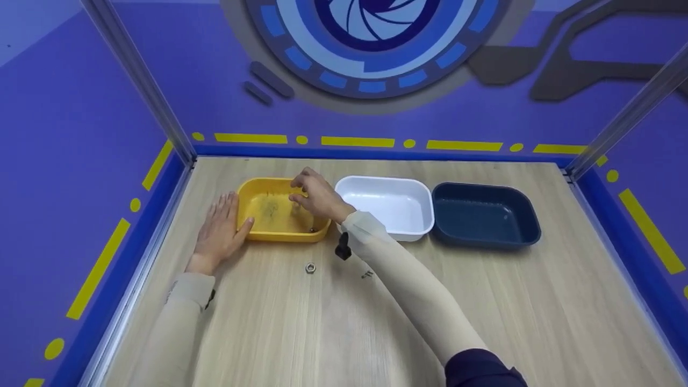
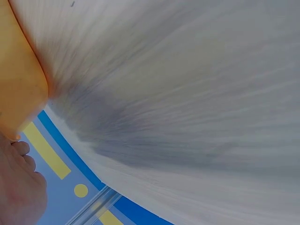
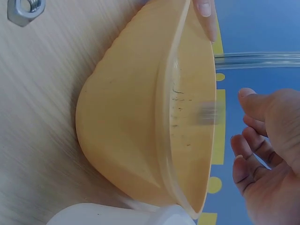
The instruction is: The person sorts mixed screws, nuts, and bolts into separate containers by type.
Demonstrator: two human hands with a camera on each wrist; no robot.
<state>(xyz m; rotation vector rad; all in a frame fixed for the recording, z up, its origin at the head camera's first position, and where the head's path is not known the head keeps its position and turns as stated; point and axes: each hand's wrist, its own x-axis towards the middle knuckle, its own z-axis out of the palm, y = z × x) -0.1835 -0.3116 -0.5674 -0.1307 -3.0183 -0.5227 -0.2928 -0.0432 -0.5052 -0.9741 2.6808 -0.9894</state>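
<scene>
My left hand (image 1: 217, 228) lies with straight fingers along the left side of the yellow tray (image 1: 285, 236), its thumb at the front rim. Over that tray's right half hovers my right hand (image 1: 320, 199), thumb and fingertips apart. The right wrist view shows a gap between thumb and fingers of the right hand (image 3: 267, 140), with nothing in it. A blurred grey piece (image 3: 207, 113) is in mid-air beside them, against the tray's inner wall. Small dark bits lie inside the tray, and a small dark piece (image 1: 313, 230) sits at its front right corner.
A hex nut (image 1: 310, 267) lies on the wooden table (image 1: 279, 333) before the yellow tray. Several tiny screw-like pieces (image 1: 367, 274) lie near the right forearm. A white tray (image 1: 414, 236) and a dark blue tray (image 1: 484, 242) stand to the right. Purple walls enclose the table.
</scene>
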